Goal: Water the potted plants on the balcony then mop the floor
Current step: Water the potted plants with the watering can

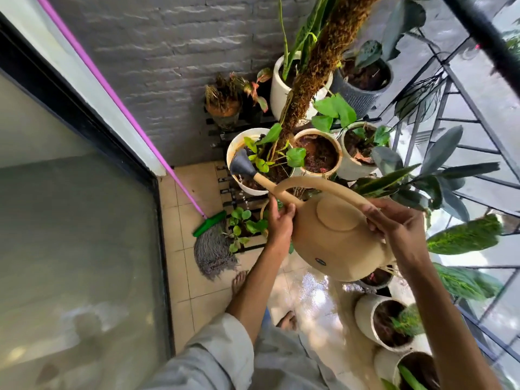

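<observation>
Right hand: fingers curled round the arched handle of the tan plastic watering can. Left hand: fingers wrapped round the base of its spout. Can smooth, rounded, tilted; dark conical rose sits over the white round pot with leafy plant and mossy pole. Mop, pink handle, green clamp, grey string head, leans at far left on beige floor tiles. Near-right pots cut off by frame edge.

No readable text. Small oval badge low on the watering can, possibly a brand mark; too blurred.
</observation>
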Demonstrator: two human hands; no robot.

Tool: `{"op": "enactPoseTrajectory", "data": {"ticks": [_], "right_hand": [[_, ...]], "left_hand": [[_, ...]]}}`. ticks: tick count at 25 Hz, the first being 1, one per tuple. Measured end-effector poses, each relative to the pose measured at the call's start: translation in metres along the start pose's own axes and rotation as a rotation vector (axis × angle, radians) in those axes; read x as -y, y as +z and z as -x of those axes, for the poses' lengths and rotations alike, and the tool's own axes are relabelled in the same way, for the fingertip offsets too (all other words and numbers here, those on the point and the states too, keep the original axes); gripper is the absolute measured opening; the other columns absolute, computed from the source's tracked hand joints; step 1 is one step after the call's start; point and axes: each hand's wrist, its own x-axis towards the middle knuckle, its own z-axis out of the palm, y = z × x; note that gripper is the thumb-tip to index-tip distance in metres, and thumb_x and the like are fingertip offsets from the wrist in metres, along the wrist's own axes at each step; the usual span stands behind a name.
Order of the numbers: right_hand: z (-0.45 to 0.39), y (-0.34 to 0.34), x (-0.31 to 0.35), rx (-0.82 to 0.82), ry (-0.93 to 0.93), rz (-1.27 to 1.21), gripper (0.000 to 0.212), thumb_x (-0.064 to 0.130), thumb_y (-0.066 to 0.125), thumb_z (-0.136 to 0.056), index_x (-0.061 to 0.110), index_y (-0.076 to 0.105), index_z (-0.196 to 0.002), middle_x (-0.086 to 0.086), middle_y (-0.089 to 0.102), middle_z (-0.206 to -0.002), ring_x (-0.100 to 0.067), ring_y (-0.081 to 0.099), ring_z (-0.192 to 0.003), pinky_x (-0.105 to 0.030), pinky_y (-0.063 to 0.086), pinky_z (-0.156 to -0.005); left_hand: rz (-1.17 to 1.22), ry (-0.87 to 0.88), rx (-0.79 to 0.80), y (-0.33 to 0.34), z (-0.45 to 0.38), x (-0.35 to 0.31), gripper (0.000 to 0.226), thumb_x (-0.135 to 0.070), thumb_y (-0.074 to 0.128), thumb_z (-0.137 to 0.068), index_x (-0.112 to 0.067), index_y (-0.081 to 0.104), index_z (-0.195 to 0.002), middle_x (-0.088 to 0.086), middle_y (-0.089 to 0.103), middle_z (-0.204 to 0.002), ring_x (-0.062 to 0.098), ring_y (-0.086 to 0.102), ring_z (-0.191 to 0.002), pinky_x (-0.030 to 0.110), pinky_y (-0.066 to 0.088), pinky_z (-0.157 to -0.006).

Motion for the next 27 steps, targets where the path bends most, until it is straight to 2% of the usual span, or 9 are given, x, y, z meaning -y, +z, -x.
{"op": "enactPoseTrajectory", "data": {"ticks": [4, 8, 12, 14, 19, 21, 23, 27], "right_hand": [[0.010, -0.013, -0.018, 0.013, 0.002, -0.029, 0.017, 0.027, 0.076, -0.089, 0.017, 0.082, -0.102, -0.036, 0.057, -0.073, -0.023, 0.048, -0.066, -0.034, 0.036, -0.066], [0.014, -0.021, -0.034, 0.031, 0.018, -0.004, 0.015, 0.023, 0.077, -0.090, 0.017, 0.082, -0.102, -0.035, 0.060, -0.073, -0.024, 0.049, -0.066, -0.038, 0.038, -0.068], [0.016, -0.020, -0.045, 0.053, 0.034, 0.013, 0.016, 0.019, 0.077, -0.092, 0.012, 0.081, -0.105, -0.018, 0.056, -0.064, -0.020, 0.045, -0.061, -0.024, 0.036, -0.055], [0.013, -0.019, -0.048, 0.061, 0.032, 0.019, 0.019, 0.021, 0.077, -0.092, 0.011, 0.081, -0.107, -0.016, 0.056, -0.064, -0.017, 0.046, -0.061, -0.021, 0.036, -0.054], [0.010, -0.012, -0.044, 0.070, 0.029, 0.045, 0.015, 0.023, 0.077, -0.092, 0.014, 0.082, -0.102, -0.030, 0.058, -0.073, -0.017, 0.050, -0.064, -0.029, 0.038, -0.062], [0.007, -0.009, -0.041, 0.071, 0.021, 0.039, 0.009, 0.022, 0.077, -0.092, 0.016, 0.082, -0.096, -0.025, 0.060, -0.069, -0.017, 0.051, -0.064, -0.027, 0.041, -0.061], [0.004, -0.007, -0.040, 0.068, 0.018, 0.020, 0.011, 0.021, 0.077, -0.092, 0.016, 0.082, -0.100, -0.018, 0.059, -0.065, -0.016, 0.050, -0.062, -0.023, 0.040, -0.058], [0.000, -0.017, -0.034, 0.055, 0.009, 0.040, 0.017, 0.018, 0.076, -0.093, 0.008, 0.081, -0.105, -0.032, 0.056, -0.070, -0.017, 0.047, -0.060, -0.022, 0.037, -0.055]], "left_hand": [[0.067, -0.022, 0.004, 0.003, 0.018, 0.023, 0.080, 0.001, 0.055, -0.103, -0.032, 0.017, -0.165, 0.015, 0.059, -0.148, 0.025, 0.056, -0.136, 0.046, 0.039, -0.119], [0.094, -0.013, 0.008, 0.002, 0.025, 0.039, 0.078, 0.001, 0.055, -0.103, -0.034, 0.020, -0.164, 0.012, 0.065, -0.140, 0.023, 0.060, -0.132, 0.046, 0.041, -0.119], [0.109, -0.038, 0.008, -0.007, 0.031, 0.047, 0.079, -0.002, 0.056, -0.104, -0.036, 0.017, -0.164, 0.011, 0.064, -0.141, 0.022, 0.059, -0.133, 0.046, 0.039, -0.120], [0.112, -0.049, 0.000, -0.008, 0.030, 0.048, 0.080, -0.004, 0.056, -0.104, -0.036, 0.015, -0.164, 0.009, 0.064, -0.141, 0.022, 0.058, -0.134, 0.047, 0.037, -0.121], [0.118, -0.069, -0.020, -0.014, 0.027, 0.049, 0.080, -0.006, 0.057, -0.104, -0.037, 0.013, -0.164, 0.009, 0.065, -0.140, 0.022, 0.060, -0.132, 0.046, 0.039, -0.120], [0.105, -0.067, -0.025, -0.016, 0.027, 0.047, 0.080, -0.007, 0.057, -0.104, -0.038, 0.013, -0.164, 0.008, 0.065, -0.140, 0.020, 0.061, -0.130, 0.045, 0.039, -0.120], [0.087, -0.066, -0.031, -0.018, 0.027, 0.042, 0.081, -0.009, 0.058, -0.104, -0.038, 0.012, -0.164, 0.007, 0.064, -0.141, 0.018, 0.061, -0.129, 0.045, 0.039, -0.120], [-0.013, -0.038, -0.097, 0.002, 0.032, 0.033, 0.077, -0.015, 0.053, -0.107, -0.038, 0.008, -0.165, 0.011, 0.057, -0.149, 0.023, 0.059, -0.131, 0.042, 0.040, -0.119]]}}
